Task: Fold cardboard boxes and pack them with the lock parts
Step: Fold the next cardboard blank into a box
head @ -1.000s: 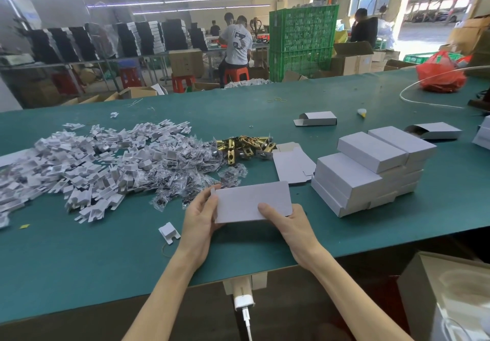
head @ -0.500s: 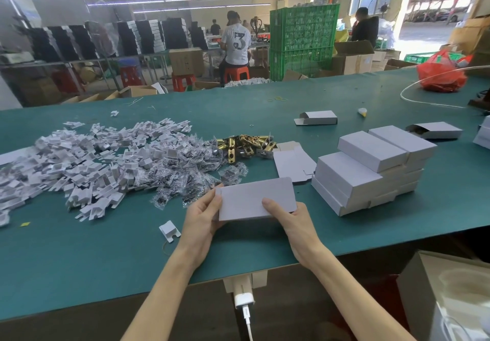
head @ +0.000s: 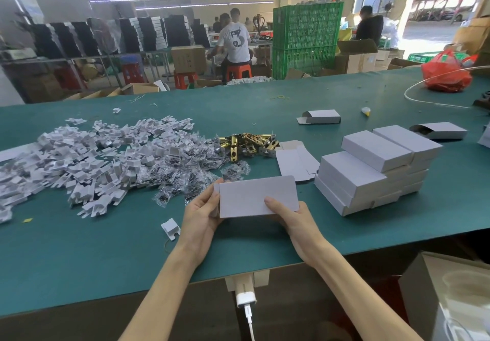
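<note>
Head view: left hand [head: 200, 214] grips the grey cardboard box [head: 257, 197] at its left end; right hand [head: 293, 217] clasps its right, thumb on top.

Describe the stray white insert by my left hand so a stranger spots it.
On the green table, a heap of white inserts covers the left side. Nearer the front edge, just left of the left hand, lies the stray insert. Unlike the others, it sits alone, apart from the heap.

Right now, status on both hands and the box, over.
Both grip the grey box: left hand at one end, right hand at the other. Box held over the green table. To its right, stack of closed boxes, apart; nothing blocks.
</note>
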Action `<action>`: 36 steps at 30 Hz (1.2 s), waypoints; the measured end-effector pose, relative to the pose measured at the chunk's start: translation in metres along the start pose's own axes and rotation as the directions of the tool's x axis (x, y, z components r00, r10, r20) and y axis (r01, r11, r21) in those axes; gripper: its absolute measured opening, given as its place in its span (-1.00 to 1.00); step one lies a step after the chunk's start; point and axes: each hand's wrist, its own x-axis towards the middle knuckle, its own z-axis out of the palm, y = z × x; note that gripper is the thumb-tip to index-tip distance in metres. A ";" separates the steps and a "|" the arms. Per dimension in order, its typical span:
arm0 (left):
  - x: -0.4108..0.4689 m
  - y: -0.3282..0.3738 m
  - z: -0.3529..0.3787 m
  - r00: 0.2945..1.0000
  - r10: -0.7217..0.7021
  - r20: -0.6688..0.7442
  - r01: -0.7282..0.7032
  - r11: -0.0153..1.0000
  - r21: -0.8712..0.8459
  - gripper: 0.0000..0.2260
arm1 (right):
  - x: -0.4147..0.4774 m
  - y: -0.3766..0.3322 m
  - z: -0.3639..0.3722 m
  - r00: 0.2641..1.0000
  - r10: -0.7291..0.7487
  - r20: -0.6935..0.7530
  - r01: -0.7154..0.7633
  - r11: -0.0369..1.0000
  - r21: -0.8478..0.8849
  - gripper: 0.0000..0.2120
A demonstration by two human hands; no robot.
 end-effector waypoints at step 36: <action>0.000 -0.005 0.003 0.980 0.073 0.183 -0.088 0.993 0.074 -0.57 | -0.004 -0.002 0.004 0.998 -0.023 0.060 0.031 0.991 -0.130 -0.56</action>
